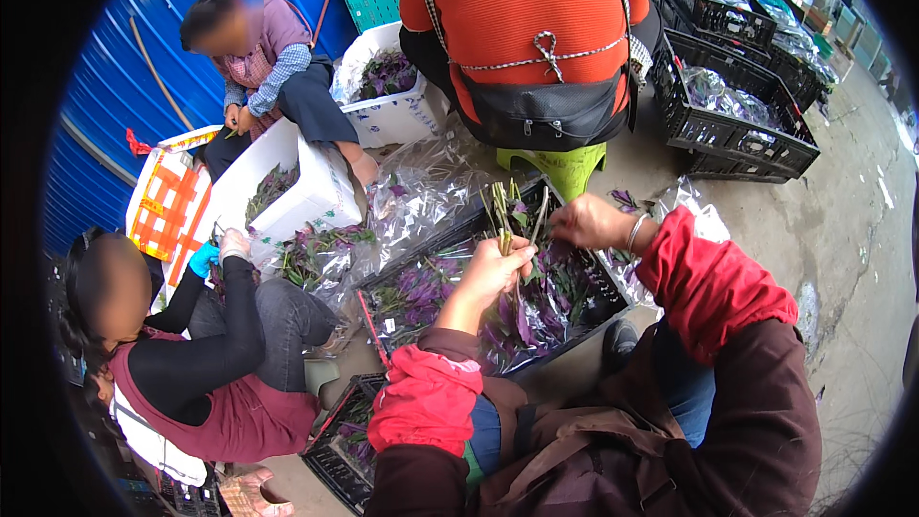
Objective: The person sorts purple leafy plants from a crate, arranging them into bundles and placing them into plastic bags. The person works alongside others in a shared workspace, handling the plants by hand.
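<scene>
My left hand [490, 274] grips a bundle of cut leafy stems [500, 210], with the pale cut ends pointing up and away from me. Purple and green leaves hang below the fist. Close to the right side of the bundle is my right hand [590, 222], its fingers curled near the leaves; whether they pinch a stem is hidden. Both hands are above a black plastic crate [574, 339] lined with clear film. Inside it lie purple-leaved greens [423, 280], some in clear plastic bags.
A person in orange sits on a green stool [592, 165] ahead. Two other people work at left beside white foam boxes [323, 190] of greens. Clear plastic bags [420, 190] litter the floor there. Black crates [747, 129] are stacked at right; another crate [337, 438] stands by my left knee.
</scene>
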`<state>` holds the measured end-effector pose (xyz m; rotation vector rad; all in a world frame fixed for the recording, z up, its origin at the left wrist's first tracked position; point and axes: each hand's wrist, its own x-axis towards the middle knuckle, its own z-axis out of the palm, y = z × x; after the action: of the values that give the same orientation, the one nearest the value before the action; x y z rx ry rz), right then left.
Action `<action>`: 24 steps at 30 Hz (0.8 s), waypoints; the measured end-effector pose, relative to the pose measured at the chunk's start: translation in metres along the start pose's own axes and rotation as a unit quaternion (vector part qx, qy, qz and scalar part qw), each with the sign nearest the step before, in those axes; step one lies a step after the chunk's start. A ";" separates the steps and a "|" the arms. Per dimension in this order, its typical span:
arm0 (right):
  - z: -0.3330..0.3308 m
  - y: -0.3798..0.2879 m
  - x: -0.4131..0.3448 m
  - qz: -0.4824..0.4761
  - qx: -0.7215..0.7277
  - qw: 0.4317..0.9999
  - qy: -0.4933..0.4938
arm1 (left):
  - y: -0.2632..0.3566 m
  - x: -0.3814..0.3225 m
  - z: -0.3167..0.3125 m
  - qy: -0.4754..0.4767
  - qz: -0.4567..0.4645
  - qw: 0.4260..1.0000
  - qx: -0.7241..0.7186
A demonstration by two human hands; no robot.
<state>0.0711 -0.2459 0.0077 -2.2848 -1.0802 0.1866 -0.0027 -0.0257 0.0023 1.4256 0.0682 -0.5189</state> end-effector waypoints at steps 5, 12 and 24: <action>-0.039 0.062 -0.019 0.274 -0.212 0.936 -0.063 | -0.001 -0.004 -0.007 -0.010 0.019 1.000 -0.009; -0.018 0.034 -0.004 0.137 -0.051 0.989 0.035 | -0.002 -0.003 -0.008 0.007 0.035 0.998 -0.054; 0.055 -0.020 0.044 -0.057 0.033 0.994 0.083 | -0.006 0.000 -0.023 0.075 0.123 0.986 0.083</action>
<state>0.0665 -0.1786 -0.0197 -2.1304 -1.0974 -0.0129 0.0007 -0.0041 -0.0069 1.6087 -0.0306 -0.2171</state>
